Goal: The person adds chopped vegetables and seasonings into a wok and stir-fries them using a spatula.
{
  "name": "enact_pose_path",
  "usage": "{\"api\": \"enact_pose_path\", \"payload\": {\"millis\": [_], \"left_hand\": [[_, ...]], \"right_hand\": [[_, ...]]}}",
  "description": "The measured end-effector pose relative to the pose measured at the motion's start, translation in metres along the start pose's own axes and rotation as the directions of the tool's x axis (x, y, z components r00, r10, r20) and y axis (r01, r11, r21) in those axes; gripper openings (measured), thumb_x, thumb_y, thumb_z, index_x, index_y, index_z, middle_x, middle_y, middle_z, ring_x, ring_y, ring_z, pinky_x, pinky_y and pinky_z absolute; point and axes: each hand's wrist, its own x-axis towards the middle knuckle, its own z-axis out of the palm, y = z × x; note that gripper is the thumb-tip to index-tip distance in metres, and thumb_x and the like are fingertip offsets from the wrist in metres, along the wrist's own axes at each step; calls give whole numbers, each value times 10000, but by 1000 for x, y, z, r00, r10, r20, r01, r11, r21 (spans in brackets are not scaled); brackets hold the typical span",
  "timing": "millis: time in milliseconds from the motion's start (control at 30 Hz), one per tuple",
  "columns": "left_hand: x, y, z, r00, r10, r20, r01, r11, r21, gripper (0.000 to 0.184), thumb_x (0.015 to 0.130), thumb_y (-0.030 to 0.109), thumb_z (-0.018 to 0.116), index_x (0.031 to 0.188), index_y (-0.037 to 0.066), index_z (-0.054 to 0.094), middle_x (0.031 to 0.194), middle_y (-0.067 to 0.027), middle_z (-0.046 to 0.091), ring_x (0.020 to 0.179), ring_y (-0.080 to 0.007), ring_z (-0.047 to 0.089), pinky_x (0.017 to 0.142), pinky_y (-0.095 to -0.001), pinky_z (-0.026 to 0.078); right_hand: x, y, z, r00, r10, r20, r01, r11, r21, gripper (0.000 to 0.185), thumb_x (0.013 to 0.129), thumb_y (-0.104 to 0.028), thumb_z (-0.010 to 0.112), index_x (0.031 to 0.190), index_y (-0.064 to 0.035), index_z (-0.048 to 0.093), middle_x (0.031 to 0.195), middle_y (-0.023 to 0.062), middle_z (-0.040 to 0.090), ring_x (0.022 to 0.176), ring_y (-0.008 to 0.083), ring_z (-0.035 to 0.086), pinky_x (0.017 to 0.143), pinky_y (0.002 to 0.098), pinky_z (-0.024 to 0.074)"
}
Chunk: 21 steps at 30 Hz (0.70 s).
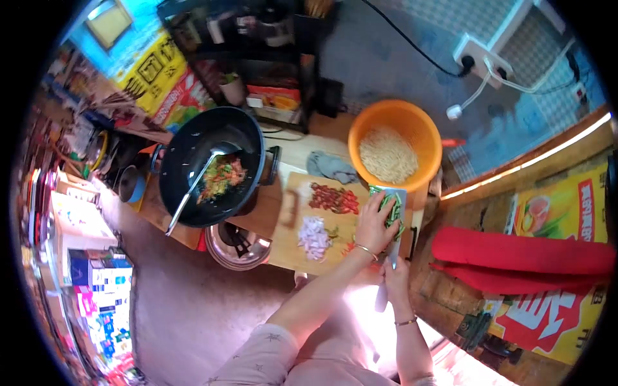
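Chopped green vegetable [393, 215] lies at the right end of the wooden cutting board [286, 243], beyond and to the right of the left palm. The left hand [376, 226], nearer to it, reaches over its near side with fingers partly extended; whether they grip cannot be told. The right hand [397, 278], lower, is closed around the handle of the kitchen knife [395, 253], whose long axis points away from the body, alongside the greens. Left of these lie chopped red pepper [335, 199] and diced onion [314, 238]; beyond stands an orange colander [362, 143] of noodles [388, 154].
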Motion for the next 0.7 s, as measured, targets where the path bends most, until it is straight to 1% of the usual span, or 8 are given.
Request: {"api": "enact_pose_path", "payload": {"millis": [200, 267, 367, 467, 500, 533, 633, 700], "left_hand": [[48, -26, -127, 970, 14, -242, 25, 988, 155, 445, 677, 224, 681, 1073, 43, 585, 1209, -182, 475, 1114, -356, 442, 942, -421, 361], [63, -42, -177, 952, 37, -305, 31, 977, 212, 427, 680, 230, 677, 1054, 41, 598, 1198, -192, 483, 1110, -362, 444, 946, -416, 361], [77, -83, -236, 932, -63, -357, 152, 962, 227, 463, 695, 277, 669, 1101, 70, 592, 1239, -195, 464, 1143, -349, 425, 978, -421, 327], [79, -152, -278, 946, -221, -239, 293, 898, 329, 510, 797, 359, 569, 1241, 118, 498, 1370, -171, 344, 1276, -329, 294, 1029, -489, 231], [79, -150, -299, 894, -430, -130, 446, 814, 373, 518, 876, 377, 438, 1338, 151, 379, 1447, -138, 216, 1347, -298, 157, 1049, -527, 150], [76, -168, -313, 911, -401, -101, 411, 852, 325, 512, 906, 334, 361, 1378, 144, 296, 1471, -112, 154, 1365, -279, 97, 1060, -534, 101], [64, -176, -335, 960, -223, 170, 171, 946, 276, 520, 931, 302, 286, 1411, 120, 205, 1478, -98, 144, 1372, -254, 82, 1085, -459, 60], [59, -166, -332, 908, -127, 399, 34, 972, 233, 516, 933, 293, 272, 1416, 129, 195, 1482, -74, 142, 1377, -230, 63, 1090, -442, 23]], "right_hand": [[-11, -68, 105, 957, -64, 282, 57, 998, 33, 141, 926, -155, 462, 834, -49, 460, 580, 0, 467, 423, 77, 441, 383, 222, 375], [-10, -90, 147, 910, -146, 388, 174, 984, -37, 132, 920, -149, 472, 826, -56, 467, 591, 1, 476, 439, 74, 451, 391, 217, 379], [-13, -117, 211, 847, -125, 516, 173, 984, -46, 124, 907, -140, 473, 825, -46, 475, 606, 11, 491, 475, 90, 472, 430, 228, 403], [-5, -132, 268, 781, -51, 623, 175, 974, -140, 90, 882, -96, 466, 830, -23, 476, 616, 23, 499, 502, 108, 490, 466, 242, 421], [-1, -136, 284, 744, -34, 668, 210, 960, -185, 75, 863, -78, 465, 827, -13, 475, 624, 28, 502, 508, 117, 496, 474, 251, 429], [-6, -148, 295, 760, 70, 646, 117, 963, -243, 80, 834, -63, 459, 795, 3, 480, 635, 38, 508, 516, 135, 504, 493, 267, 453], [-6, -154, 317, 796, 161, 584, 21, 956, -292, 81, 835, -46, 447, 790, 15, 476, 664, 68, 516, 550, 147, 524, 508, 288, 484], [-4, -155, 318, 762, 161, 627, 9, 966, -258, 72, 835, -42, 449, 796, 13, 470, 668, 67, 515, 552, 146, 524, 504, 289, 484]]}}
